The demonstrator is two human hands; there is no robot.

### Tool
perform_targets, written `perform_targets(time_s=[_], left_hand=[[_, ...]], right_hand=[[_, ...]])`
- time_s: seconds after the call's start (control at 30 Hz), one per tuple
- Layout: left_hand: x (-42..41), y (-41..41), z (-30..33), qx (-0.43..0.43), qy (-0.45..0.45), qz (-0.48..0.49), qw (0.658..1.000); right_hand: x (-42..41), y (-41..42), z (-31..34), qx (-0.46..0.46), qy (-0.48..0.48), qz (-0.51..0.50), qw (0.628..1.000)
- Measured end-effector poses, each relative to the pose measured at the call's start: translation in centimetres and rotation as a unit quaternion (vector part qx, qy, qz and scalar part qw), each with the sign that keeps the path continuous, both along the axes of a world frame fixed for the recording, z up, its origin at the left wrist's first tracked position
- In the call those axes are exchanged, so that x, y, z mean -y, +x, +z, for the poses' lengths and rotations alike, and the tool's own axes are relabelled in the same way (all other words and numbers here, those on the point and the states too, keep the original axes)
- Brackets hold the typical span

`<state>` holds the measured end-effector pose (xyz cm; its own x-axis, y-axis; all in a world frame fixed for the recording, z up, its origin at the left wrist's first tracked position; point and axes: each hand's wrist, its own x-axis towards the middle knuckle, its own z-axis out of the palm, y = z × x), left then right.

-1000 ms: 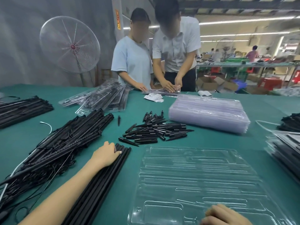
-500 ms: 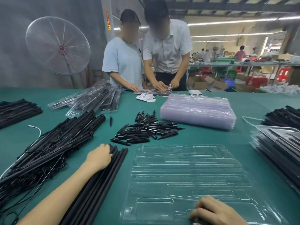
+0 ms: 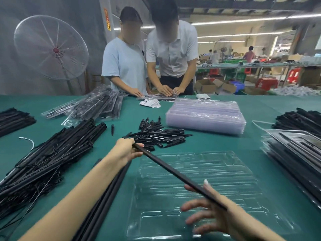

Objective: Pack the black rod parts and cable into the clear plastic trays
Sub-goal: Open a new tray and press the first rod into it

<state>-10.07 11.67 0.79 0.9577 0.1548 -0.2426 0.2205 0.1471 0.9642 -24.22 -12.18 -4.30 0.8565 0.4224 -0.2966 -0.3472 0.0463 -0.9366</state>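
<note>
A long black rod (image 3: 166, 168) hangs slantwise in the air above the empty clear plastic tray (image 3: 243, 174). My left hand (image 3: 126, 150) grips its far end. My right hand (image 3: 218, 214) takes the near end between thumb and spread fingers, low over the tray's front. More long black rods (image 3: 102, 200) lie in a row under my left forearm. A heap of short black pointed parts (image 3: 156, 134) lies just beyond the tray. A big pile of black rods with thin cables (image 3: 45, 159) covers the left of the green table (image 3: 225, 143).
A stack of empty clear trays (image 3: 206, 115) stands beyond the short parts. Packed trays (image 3: 293, 152) and black rods (image 3: 300, 119) lie at the right, more packed trays (image 3: 97, 105) at the back left. Two people (image 3: 152, 56) work at the far edge. A fan (image 3: 50, 47) stands behind.
My left hand has lifted one rod off the row and swung it over the tray. My right hand has left the tray's front edge and risen to take the rod's near end.
</note>
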Motion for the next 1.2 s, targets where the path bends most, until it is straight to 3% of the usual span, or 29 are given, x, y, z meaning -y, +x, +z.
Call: perform_targets(time_s=[0.13,0.23,0.3,0.37,0.43,0.53,0.6,0.77,0.87,0.93,1.0,1.13,1.2], left_hand=[[1.1,-2.0,-1.7,-0.001,-0.135,0.002,0.991],[0.8,-3.2,-3.0,0.027,-0.134,-0.009,0.991],[0.4,-3.9,-4.1,0.064,-0.051,-0.025,0.996],[0.0,-4.6,-5.4,0.116,0.132,-0.075,0.982],[-0.6,-5.1,-6.7,0.174,0.304,-0.1,0.931],[-1.8,-5.1,-7.9,0.247,0.451,-0.141,0.846],[-2.5,-5.3,-8.4,0.249,0.497,-0.183,0.811],[-3.2,-5.6,-8.9,0.275,0.503,-0.2,0.795],[-3.5,-5.7,-9.0,0.273,0.497,-0.154,0.809],[-3.7,-5.8,-9.0,0.273,0.528,-0.132,0.793],[-3.7,-6.0,-9.1,0.291,0.569,-0.146,0.755],[-3.5,-6.7,-8.5,0.37,0.653,-0.193,0.632],[-3.5,-7.0,-8.0,0.381,0.688,-0.203,0.583]], right_hand=[[5.6,2.4,0.8,0.025,0.023,-0.084,0.996],[10.1,4.0,1.2,-0.034,0.107,-0.121,0.986],[12.4,4.7,0.9,0.004,0.048,-0.154,0.987],[13.4,4.8,0.1,0.136,-0.122,-0.165,0.969],[13.4,4.7,-1.1,0.262,-0.278,-0.168,0.909],[13.0,5.2,-3.6,0.403,-0.437,-0.17,0.786],[12.9,5.5,-4.8,0.434,-0.457,-0.161,0.759],[13.1,5.4,-4.9,0.423,-0.476,-0.145,0.758],[13.0,5.2,-4.9,0.438,-0.539,-0.162,0.701],[13.3,5.3,-4.9,0.462,-0.579,-0.16,0.652],[13.8,5.2,-4.9,0.472,-0.588,-0.153,0.639],[14.6,4.8,-5.4,0.431,-0.528,-0.17,0.712],[14.7,4.7,-5.3,0.475,-0.528,-0.156,0.687]])
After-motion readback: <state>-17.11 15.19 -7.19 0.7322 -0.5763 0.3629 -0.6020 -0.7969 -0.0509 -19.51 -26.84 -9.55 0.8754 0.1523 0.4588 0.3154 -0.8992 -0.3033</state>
